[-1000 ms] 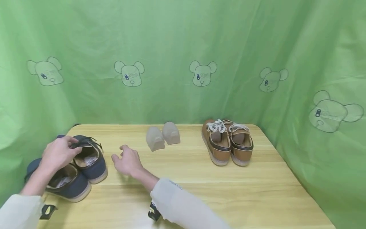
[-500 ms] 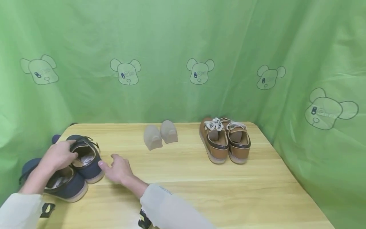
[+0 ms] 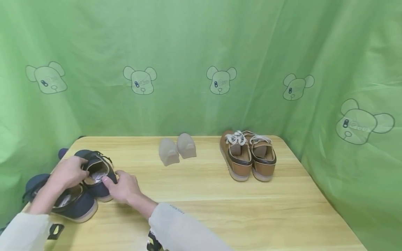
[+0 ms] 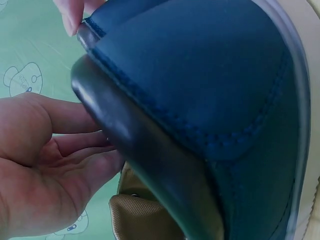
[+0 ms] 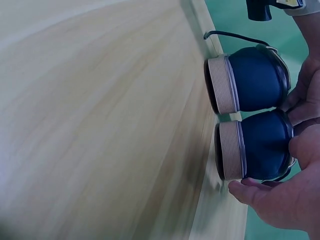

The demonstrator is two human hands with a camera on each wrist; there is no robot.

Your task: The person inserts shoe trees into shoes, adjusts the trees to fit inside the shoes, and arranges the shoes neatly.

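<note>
Two navy lace-up shoes stand side by side at the table's left end, toes pointing away to the left. My left hand (image 3: 67, 172) holds the opening of the farther shoe (image 3: 98, 191) near its tongue and laces. My right hand (image 3: 124, 188) grips that shoe's heel, thumb at the collar, fingers along the outer side. In the right wrist view the right thumb lies on the heel of this shoe (image 5: 267, 145). The nearer shoe (image 3: 78, 210) sits under my left forearm; its heel (image 4: 200, 85) fills the left wrist view and hides part of the left fingers. Whitish printed material shows inside both shoes.
Two beige toe-shaped inserts (image 3: 168, 152) lie at the back middle of the wooden table (image 3: 220, 216). Brown shoes (image 3: 240, 170) with white laces and brown inserts stand at the back right. A green curtain (image 3: 188, 104) encloses the table. A small purple thing (image 3: 62, 152) shows beyond the left edge.
My right hand has moved left from over the table onto the heel of the farther navy shoe. My left hand has stayed at that shoe's opening, shifting only slightly.
</note>
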